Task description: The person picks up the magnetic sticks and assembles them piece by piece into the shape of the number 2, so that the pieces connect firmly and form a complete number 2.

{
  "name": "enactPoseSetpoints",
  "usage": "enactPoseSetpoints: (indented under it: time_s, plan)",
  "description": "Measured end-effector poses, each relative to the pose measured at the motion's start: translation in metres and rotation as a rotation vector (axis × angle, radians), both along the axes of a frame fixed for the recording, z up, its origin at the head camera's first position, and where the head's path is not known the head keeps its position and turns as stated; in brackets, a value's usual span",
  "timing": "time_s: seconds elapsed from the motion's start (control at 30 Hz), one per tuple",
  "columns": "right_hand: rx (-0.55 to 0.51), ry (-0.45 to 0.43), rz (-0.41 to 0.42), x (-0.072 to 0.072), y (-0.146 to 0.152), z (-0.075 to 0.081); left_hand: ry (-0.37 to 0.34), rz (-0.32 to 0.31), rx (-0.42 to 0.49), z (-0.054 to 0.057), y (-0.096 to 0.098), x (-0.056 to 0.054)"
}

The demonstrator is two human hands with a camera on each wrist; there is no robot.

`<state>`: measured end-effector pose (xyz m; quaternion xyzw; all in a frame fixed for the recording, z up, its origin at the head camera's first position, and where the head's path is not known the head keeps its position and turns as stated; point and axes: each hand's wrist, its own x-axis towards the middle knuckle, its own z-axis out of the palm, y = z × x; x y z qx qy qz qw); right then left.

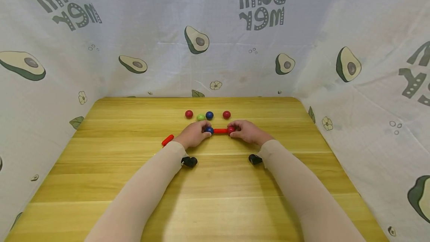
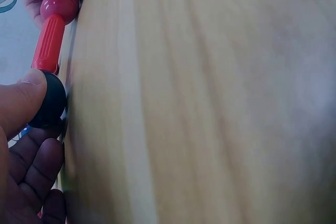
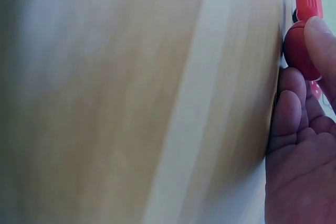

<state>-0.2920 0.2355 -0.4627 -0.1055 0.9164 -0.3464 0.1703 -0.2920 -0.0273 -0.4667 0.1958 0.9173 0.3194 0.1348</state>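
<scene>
My left hand (image 1: 194, 134) pinches a blue ball (image 1: 209, 130) between thumb and fingers. Across from it, my right hand (image 1: 248, 131) pinches a red ball (image 1: 231, 130) the same way. A ridged red rod (image 1: 220, 131) runs straight between the two balls, its ends meeting them, so the three form one short bar low over the wooden table. In the left wrist view the blue ball (image 2: 50, 103) looks dark under the thumb, with the red rod (image 2: 49, 43) leading to the red ball (image 2: 60, 7). The right wrist view shows the red ball (image 3: 300, 51) under the right thumb.
Behind the hands lie a red ball (image 1: 189, 114), a light green ball (image 1: 201, 117), another blue ball (image 1: 209, 115) and a further red ball (image 1: 226, 114). A loose red rod (image 1: 167, 140) lies beside the left wrist. Patterned cloth (image 1: 228, 66) hangs around the wooden table (image 1: 221, 216).
</scene>
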Motion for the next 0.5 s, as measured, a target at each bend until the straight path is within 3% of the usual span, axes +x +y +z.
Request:
enactPoseSetpoints:
  time_s: [0.5]
  plan:
    - [-0.026,-0.014,-0.029,0.0000,-0.0004,0.0003,-0.016,0.002,0.020,-0.0027,-0.0030,-0.0028]
